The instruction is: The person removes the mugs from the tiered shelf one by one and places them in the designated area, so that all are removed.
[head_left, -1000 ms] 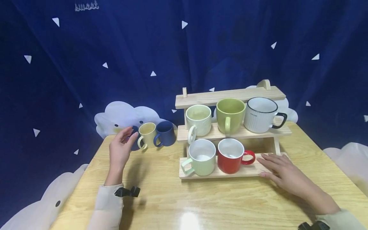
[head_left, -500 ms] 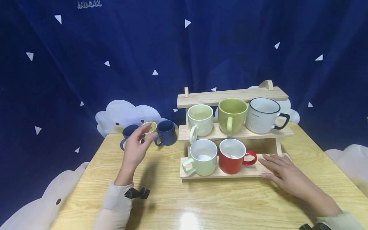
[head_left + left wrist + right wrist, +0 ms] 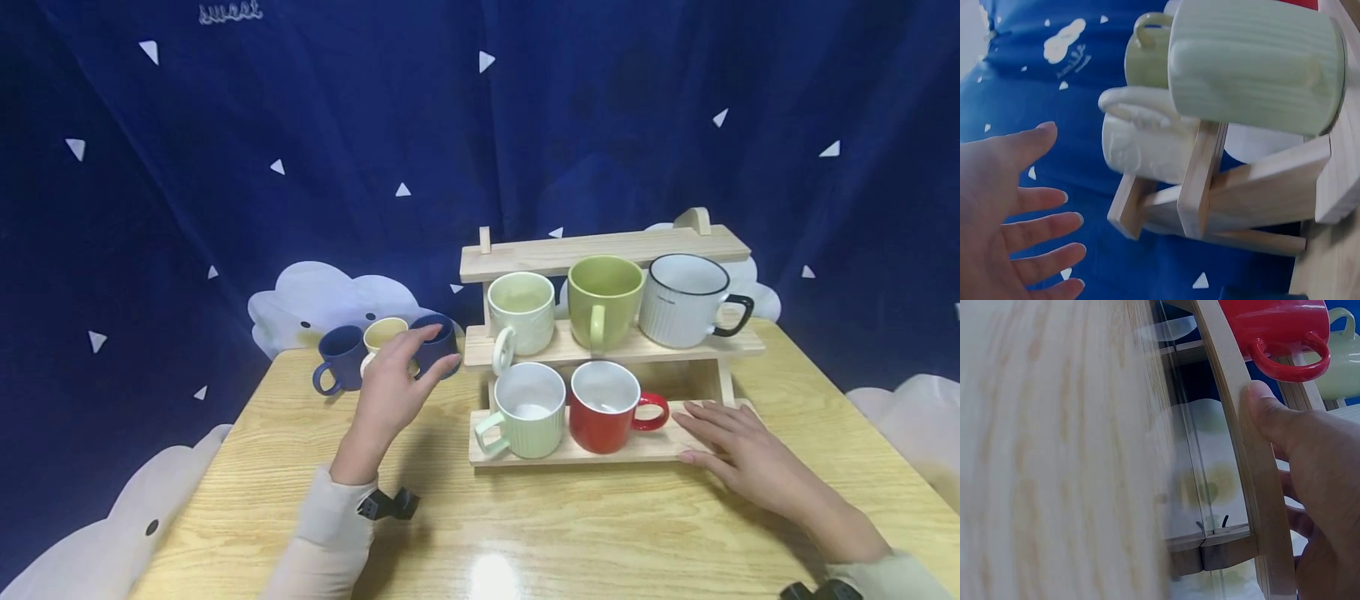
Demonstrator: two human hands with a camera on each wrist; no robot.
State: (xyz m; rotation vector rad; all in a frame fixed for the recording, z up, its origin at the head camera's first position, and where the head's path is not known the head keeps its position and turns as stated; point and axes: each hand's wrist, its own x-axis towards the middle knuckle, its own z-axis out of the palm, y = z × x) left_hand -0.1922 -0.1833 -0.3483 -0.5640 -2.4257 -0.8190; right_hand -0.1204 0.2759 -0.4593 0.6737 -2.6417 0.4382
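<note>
My left hand (image 3: 392, 385) hovers before the right-hand blue mug (image 3: 442, 340), thumb and fingers apart and holding nothing; it partly covers that mug and the yellow mug (image 3: 384, 332). Another blue mug (image 3: 343, 357) stands at the left of this row. On the wooden rack's lower shelf (image 3: 652, 446), my right hand (image 3: 757, 458) rests at the right end, fingers extended over the board. The right wrist view has its thumb (image 3: 1263, 403) against the shelf's front edge. The red mug (image 3: 600, 421) stands just left of it, handle towards the fingers, beside a pale green mug (image 3: 528, 425).
The middle shelf (image 3: 555, 354) bears a cream mug (image 3: 525, 321), an olive green mug (image 3: 600, 308) and a white mug with a black rim (image 3: 675, 308). A top board (image 3: 585, 250) spans the rack. Behind the wooden table (image 3: 570, 525) hangs a blue curtain (image 3: 360, 100).
My left hand has moved right along the row, from the left blue mug past the yellow mug to the right blue one. The right hand has stayed on the shelf.
</note>
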